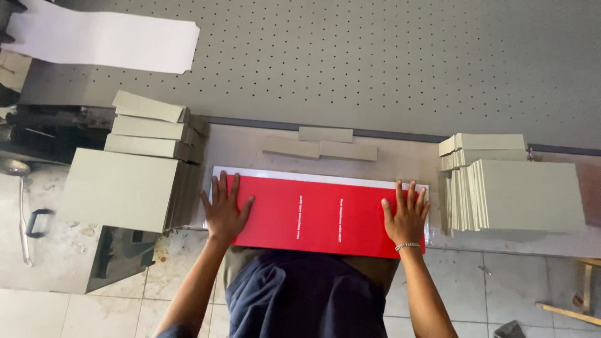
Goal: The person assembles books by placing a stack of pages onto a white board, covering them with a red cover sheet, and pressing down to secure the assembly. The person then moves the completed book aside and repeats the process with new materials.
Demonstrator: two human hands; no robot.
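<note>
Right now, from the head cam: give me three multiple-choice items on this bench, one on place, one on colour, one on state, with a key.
1. Where does the large stack of grey boards sit relative to the red sheet?
A. To its left
B. On top of it
C. Under it

2. What colour is the sheet under both hands?
A. Blue
B. Red
C. Green

3. How are the hands placed?
A. Both lifted clear of the bench
B. Clenched around a tool
C. Flat, fingers spread, pressing the sheet

Key:
1 A: the stack stands beside the sheet's left edge, near the left hand.
2 B: the sheet is red with a white border showing along its far edge.
3 C: the left hand and the right hand each lie open on one end of the sheet.
</note>
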